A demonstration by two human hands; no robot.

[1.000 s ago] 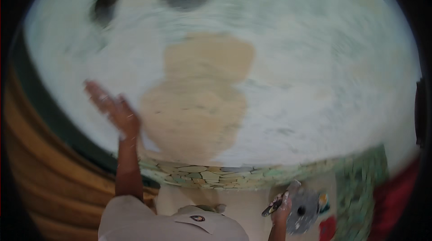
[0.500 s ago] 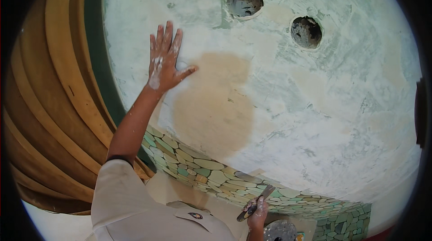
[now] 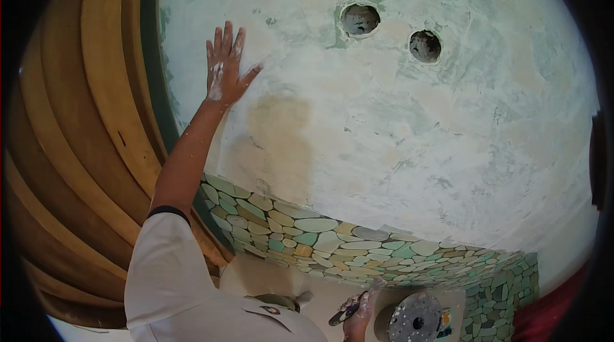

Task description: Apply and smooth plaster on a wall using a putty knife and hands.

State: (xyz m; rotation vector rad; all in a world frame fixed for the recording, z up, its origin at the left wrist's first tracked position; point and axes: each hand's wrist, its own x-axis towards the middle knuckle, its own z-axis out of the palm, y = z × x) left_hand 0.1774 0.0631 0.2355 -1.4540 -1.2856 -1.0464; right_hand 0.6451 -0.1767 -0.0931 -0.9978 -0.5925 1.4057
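My left hand [image 3: 225, 67] is raised, fingers spread and laid flat against the pale, patchy plastered wall [image 3: 390, 150]. White smears cover its back. Low in the picture, my right hand [image 3: 359, 318] is closed around the dark handle of a putty knife [image 3: 343, 314]. The blade points up and to the right, toward the stone strip, and looks blurred. White residue also marks the fingers of that hand.
Two round holes [image 3: 361, 20] open in the wall, upper right of my left hand. A pebble-stone band [image 3: 313, 225] runs below the plaster. Wavy brown panels [image 3: 96, 118] rise at left. A speckled grey round object [image 3: 416, 319] stands beside my right hand, with red material [image 3: 553, 310] farther right.
The view has shifted, showing more of the stone band and the speckled round object. My left hand has slid left and slightly up along the wall. My right hand has dropped lower with the putty knife.
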